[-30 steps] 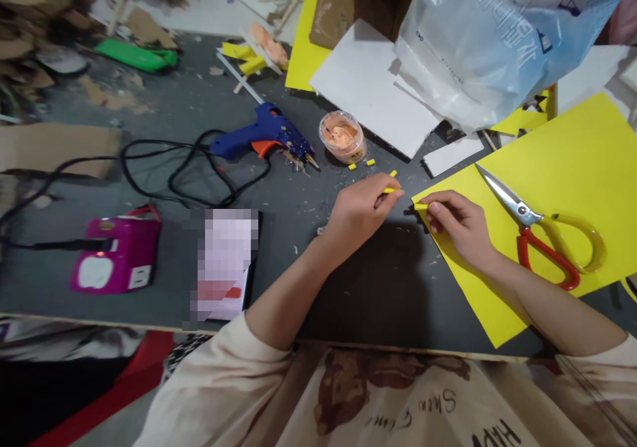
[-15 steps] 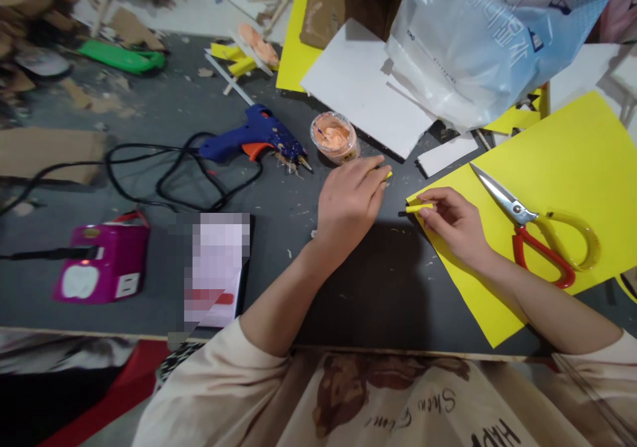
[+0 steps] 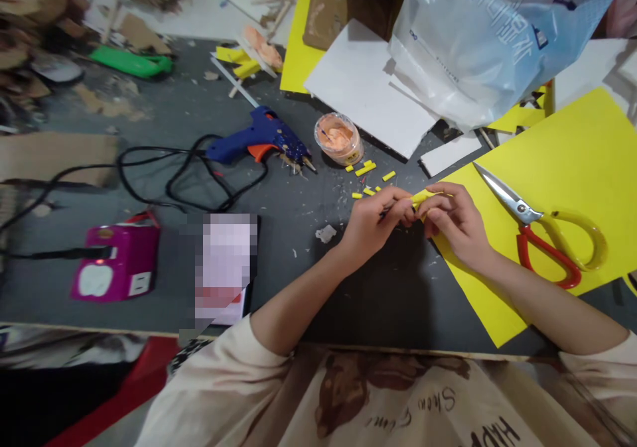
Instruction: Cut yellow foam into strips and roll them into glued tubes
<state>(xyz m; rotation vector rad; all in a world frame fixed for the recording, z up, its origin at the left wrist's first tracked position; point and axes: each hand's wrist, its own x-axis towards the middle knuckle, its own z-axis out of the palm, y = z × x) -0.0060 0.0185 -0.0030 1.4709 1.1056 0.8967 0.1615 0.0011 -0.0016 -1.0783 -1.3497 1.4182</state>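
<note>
My right hand point(image 3: 460, 225) pinches a small yellow roll point(image 3: 422, 197), its fingers curled over the near corner of a yellow sheet point(image 3: 562, 162). The fingertips of my left hand point(image 3: 375, 221) close on the roll's left end, so the two hands meet there; part of the roll is hidden by the fingers. Several short yellow pieces point(image 3: 365, 168) lie scattered just beyond my left hand. Behind them stands an open clear jar point(image 3: 338, 139) of peach-coloured paste. Scissors point(image 3: 522, 211) with one red and one yellow handle rest open on the yellow sheet.
A blue glue gun point(image 3: 269, 135) with a looped black cord lies left of the jar. Nearer are a purple box point(image 3: 117, 264) and a phone point(image 3: 226, 268). White board point(image 3: 368, 89) and a plastic bag point(image 3: 472, 49) lie at the back, a green cutter point(image 3: 132, 61) far left.
My left hand has come back from beside the jar to the roll in my right hand, uncovering the short yellow pieces. The view has shifted slightly.
</note>
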